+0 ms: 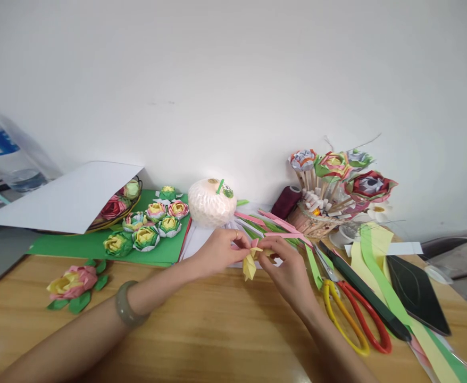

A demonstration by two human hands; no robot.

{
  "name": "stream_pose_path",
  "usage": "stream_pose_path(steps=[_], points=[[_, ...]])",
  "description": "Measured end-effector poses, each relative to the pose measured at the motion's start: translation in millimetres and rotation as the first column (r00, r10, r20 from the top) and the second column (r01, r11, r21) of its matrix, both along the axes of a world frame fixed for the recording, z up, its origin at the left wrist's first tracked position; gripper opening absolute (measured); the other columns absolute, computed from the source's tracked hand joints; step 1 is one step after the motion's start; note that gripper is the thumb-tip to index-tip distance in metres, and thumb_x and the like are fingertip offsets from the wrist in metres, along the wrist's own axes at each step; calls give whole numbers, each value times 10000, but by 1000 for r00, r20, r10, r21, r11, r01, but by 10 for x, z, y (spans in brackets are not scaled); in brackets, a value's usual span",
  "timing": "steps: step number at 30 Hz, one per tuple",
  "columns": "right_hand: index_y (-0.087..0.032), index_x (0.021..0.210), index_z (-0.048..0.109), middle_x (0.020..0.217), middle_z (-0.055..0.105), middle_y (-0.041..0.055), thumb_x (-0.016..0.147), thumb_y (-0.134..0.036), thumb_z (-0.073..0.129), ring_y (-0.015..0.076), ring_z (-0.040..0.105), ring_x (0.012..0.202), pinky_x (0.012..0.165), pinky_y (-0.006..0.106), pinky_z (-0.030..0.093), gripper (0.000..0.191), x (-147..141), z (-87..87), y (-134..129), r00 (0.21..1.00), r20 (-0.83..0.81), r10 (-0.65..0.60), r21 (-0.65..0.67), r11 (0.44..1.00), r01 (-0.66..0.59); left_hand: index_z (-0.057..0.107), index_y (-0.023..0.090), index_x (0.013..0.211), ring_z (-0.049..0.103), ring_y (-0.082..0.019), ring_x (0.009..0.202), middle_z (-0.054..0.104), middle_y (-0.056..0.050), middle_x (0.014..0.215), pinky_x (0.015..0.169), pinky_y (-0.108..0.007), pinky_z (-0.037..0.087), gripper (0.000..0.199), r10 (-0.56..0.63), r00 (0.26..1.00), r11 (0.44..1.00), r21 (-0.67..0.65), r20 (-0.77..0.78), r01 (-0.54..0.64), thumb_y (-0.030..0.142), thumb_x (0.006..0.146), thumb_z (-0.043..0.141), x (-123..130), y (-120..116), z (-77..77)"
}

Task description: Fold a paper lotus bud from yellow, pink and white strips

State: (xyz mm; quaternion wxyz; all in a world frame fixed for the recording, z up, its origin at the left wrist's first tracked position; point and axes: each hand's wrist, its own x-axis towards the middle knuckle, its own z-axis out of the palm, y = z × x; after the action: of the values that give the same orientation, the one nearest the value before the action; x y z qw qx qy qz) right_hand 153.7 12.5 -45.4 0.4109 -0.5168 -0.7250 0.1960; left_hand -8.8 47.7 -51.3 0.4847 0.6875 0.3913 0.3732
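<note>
Pinching the folded paper [249,267], left hand [221,249] and right hand [284,264] had closed grips. It seemed light and crushable, best held by its folds.

1. Here's the left forearm [77,332], bare, slanting up from the lower-left corner!
2. The left wrist [183,269] runs nearly straight into the left hand [222,249], back upward, thumb and fingertips drawn into a pinch.
3. Over to the right forearm [331,332], bare too, angling up from the bottom edge.
4. The right hand [285,266] has its fingers curled inward, pinching as well.
5. And both sets of fingertips face each other, close together!
</note>
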Motion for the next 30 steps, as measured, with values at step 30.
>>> stream_pose_path(steps=[30], points=[[-178, 673, 519, 588, 514, -16, 860, -360, 435, 116, 484, 532, 502, 226, 386, 274, -75, 127, -136, 981, -195, -24, -219, 975, -19, 576, 155, 808, 578, -138, 760, 615, -49, 764, 701, -278, 479, 89, 41, 999, 727, 686, -6, -25, 116, 804, 496, -37, -52, 4]])
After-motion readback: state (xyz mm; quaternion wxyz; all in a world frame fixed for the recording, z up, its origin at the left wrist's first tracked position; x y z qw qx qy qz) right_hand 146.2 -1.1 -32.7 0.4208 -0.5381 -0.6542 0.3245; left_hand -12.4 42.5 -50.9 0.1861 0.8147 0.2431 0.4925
